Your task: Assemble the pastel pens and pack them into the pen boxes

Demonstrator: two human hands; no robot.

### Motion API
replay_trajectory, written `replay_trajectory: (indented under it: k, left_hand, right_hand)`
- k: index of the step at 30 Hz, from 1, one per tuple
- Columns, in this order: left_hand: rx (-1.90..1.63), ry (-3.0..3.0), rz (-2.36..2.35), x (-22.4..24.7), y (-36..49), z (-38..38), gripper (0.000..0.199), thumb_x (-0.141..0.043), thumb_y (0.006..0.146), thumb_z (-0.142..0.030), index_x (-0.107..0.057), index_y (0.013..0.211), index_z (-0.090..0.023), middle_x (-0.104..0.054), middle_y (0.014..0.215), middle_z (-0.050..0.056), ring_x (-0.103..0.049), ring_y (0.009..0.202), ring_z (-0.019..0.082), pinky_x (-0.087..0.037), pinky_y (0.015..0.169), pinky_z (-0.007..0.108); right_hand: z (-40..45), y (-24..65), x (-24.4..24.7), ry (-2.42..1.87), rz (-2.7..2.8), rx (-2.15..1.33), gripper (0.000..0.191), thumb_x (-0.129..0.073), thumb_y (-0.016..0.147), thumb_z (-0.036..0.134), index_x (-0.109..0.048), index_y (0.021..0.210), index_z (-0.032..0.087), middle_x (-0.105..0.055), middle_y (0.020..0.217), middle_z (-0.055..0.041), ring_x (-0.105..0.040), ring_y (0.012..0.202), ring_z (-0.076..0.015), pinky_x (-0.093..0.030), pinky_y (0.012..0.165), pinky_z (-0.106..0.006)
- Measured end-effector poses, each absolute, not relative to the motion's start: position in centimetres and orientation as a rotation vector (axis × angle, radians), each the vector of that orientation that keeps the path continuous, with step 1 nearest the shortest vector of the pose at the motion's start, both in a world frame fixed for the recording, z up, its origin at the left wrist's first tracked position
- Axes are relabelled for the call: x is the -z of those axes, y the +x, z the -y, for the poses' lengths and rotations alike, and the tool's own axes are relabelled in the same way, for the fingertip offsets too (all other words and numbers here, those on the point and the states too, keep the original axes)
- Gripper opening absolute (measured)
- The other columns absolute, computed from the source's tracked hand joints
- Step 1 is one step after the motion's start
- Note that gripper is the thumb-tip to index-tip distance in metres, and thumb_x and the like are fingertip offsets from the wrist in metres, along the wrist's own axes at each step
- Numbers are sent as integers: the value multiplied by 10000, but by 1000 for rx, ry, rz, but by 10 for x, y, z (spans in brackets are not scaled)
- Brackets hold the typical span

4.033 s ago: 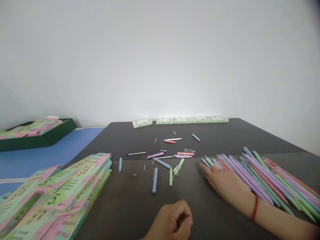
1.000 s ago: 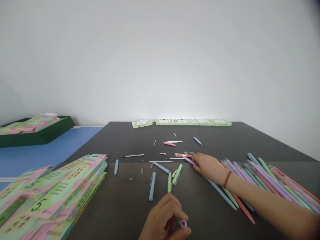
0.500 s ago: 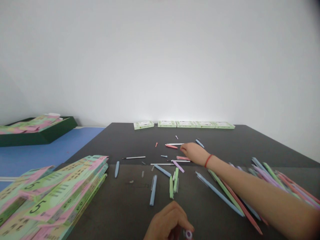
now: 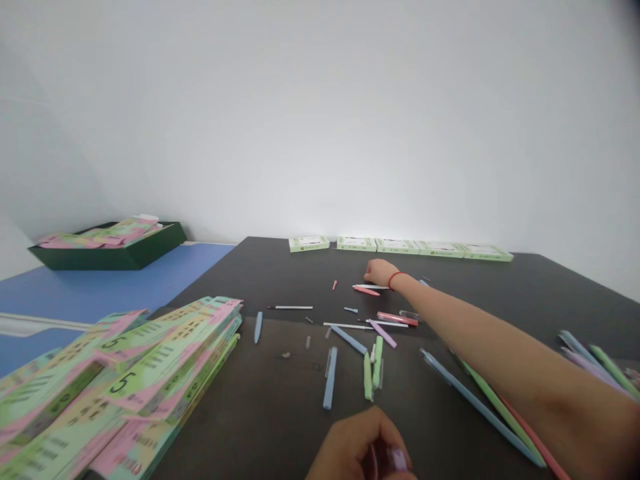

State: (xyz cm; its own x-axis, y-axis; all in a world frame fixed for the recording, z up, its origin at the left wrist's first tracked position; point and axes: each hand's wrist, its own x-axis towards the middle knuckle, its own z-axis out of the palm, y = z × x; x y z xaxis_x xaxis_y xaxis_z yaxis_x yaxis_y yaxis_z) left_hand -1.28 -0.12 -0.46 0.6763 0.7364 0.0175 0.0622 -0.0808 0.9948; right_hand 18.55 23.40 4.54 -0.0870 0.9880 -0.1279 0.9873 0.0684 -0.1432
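Note:
My left hand (image 4: 363,443) is at the bottom of the view, its fingers curled around a light purple pen part (image 4: 397,459); most of that part is hidden. My right hand (image 4: 382,272), with a red band at the wrist, reaches far across the dark table. Its fingers are pinched together at the table surface, and whatever they hold is hidden. Just below it lie a red pen barrel (image 4: 367,291) and a white refill (image 4: 364,286). Nearer are a clear-and-red pen part (image 4: 397,319), a purple barrel (image 4: 383,333), blue barrels (image 4: 330,378) and green pen pieces (image 4: 378,360).
Flat green-and-white boxes (image 4: 397,246) line the table's far edge. Stacked printed cartons (image 4: 165,373) fill the left front. A dark green tray (image 4: 135,257) of cartons stands on a blue surface (image 4: 200,263). Several long pens (image 4: 483,407) lie at right, partly under my forearm.
My right hand has moved farther out, covering the spot where a small pale pen piece lay. The view has turned slightly left. My left hand still holds the purple part, now tilted differently.

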Motion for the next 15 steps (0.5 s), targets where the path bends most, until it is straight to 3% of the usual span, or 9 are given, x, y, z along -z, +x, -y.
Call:
replay_trajectory:
  k: [3, 7, 11, 15]
  left_hand:
    - [-665, 1395, -535, 1, -9, 1, 472, -591, 739, -616, -483, 765, -157, -538, 635, 8, -439, 530, 73, -324, 504, 188]
    - [-687, 1172, -465, -1, -4, 4, 481, -583, 745, -626, -419, 793, -176, -576, 607, -3, -437, 449, 51, -308, 430, 162]
    - [-772, 1129, -529, 0, -4, 5, 384, -613, 784, -510, -417, 796, -180, -604, 582, -16, -407, 406, 38, -266, 381, 147]
    - [-825, 1109, -581, 2, -4, 3, 309, -643, 788, -398, -423, 796, -180, -605, 568, -23, -420, 414, 43, -270, 388, 148]
  right_hand:
    - [-204, 171, -48, -1913, 2403, -460, 228, -499, 935, 275, -576, 1095, 131, -642, 996, -46, -629, 788, -152, -529, 674, -294]
    - [-152, 143, -52, -1591, 2582, -619, 261, -412, 907, 129, -556, 1118, 178, -697, 868, 12, -610, 624, -85, -447, 511, -170]
    - [-123, 119, -55, -1433, 2695, -538, 225, -429, 875, 126, -588, 1031, 158, -704, 837, -19, -633, 714, -118, -436, 583, -185]
    - [-120, 109, -53, -1429, 2801, -326, 255, -504, 863, 169, -552, 1109, 128, -703, 913, -105, -650, 839, -212, -448, 684, -261]
